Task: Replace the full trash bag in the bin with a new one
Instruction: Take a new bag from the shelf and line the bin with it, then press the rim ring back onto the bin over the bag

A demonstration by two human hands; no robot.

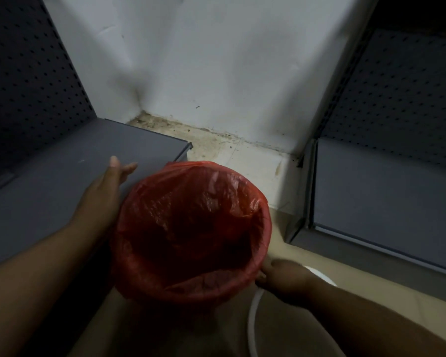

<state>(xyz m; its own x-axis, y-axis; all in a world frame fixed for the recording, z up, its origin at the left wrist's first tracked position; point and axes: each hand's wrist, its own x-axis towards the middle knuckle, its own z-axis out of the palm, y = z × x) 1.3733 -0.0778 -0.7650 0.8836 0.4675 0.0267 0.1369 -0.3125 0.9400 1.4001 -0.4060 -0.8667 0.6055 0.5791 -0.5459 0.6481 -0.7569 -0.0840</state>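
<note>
A round bin stands on the floor in the middle of the view, lined with a red plastic bag point(191, 228) whose edge is folded down over the rim. The bag's inside looks dark and holds nothing I can make out. My left hand point(106, 194) rests against the bin's left side with fingers apart and stretched forward. My right hand point(281, 278) is at the bin's lower right, its fingers closed on the folded bag edge by the rim. The bin's own wall is hidden under the bag.
A grey shelf base point(62, 181) runs along the left, another grey shelf point(384, 197) on the right, both with perforated back panels. A white wall point(204, 73) closes the corner behind. A white curved object point(254, 318) lies on the floor under my right hand.
</note>
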